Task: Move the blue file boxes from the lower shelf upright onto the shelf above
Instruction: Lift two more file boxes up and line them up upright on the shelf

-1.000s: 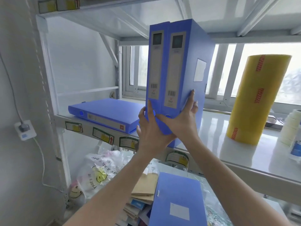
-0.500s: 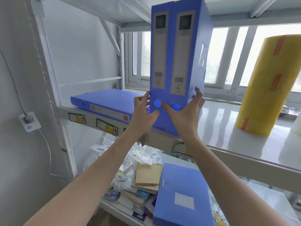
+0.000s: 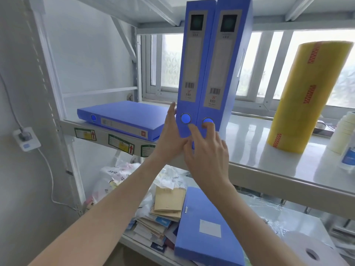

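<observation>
Two blue file boxes [image 3: 209, 70] stand upright side by side on the upper shelf [image 3: 284, 179], spines toward me, near its front edge. My left hand [image 3: 169, 135] lies along the left side of the left box, gripping its lower corner. With fingers spread, my right hand [image 3: 207, 156] has its fingertips on the bottom of both spines, by the round finger holes. A third blue file box [image 3: 123, 118] lies flat on the same shelf to the left. Another blue file box [image 3: 207, 227] lies flat on the lower shelf.
A tall yellow film roll [image 3: 307, 96] stands on the upper shelf to the right, with white tape rolls [image 3: 343, 131] and a bottle [image 3: 347, 156] beyond. The lower shelf holds stacked papers [image 3: 165, 208], plastic bags [image 3: 115, 177] and a white roll [image 3: 311, 252].
The two boxes went from held in the air to standing on the upper shelf. My right hand left their right side and now touches the spines.
</observation>
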